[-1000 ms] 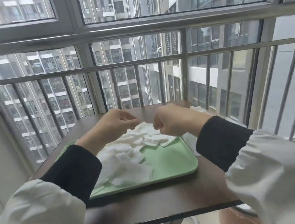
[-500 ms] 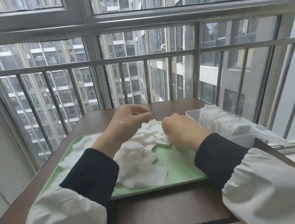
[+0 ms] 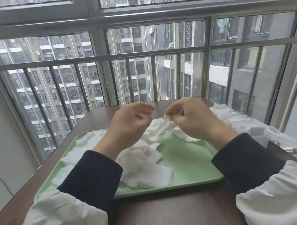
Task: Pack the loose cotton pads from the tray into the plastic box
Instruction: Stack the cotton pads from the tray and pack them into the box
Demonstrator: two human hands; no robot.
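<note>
Since half a second ago both hands have lifted off the heap and the camera has tipped down a bit, so more of the table shows. Head view, the only one I get: right hand (image 3: 191,120) is raised over the far part of the green tray (image 3: 190,161), thumb and fingertips closed on a small bunch of cotton pads (image 3: 165,122) that hangs down toward the heap. Left hand (image 3: 129,125) is up beside it, apart from it, fingers loosely curled and half open; I see nothing gripped in it, though the palm side is turned away so I can't fully tell. Loose pads (image 3: 145,170) lie in a messy pile across the tray's middle and left side, some overlapping, a few under my left sleeve (image 3: 88,176). Near-right part of the tray is bare green. Plastic box (image 3: 257,131) sits just right of the tray on the brown table (image 3: 165,214), by the railing (image 3: 137,54), already holding a row of white pads (image 3: 227,116) standing on edge; its clear lid (image 3: 284,141) hangs open off the near end. Right sleeve (image 3: 245,158) covers the tray's right rim.
</note>
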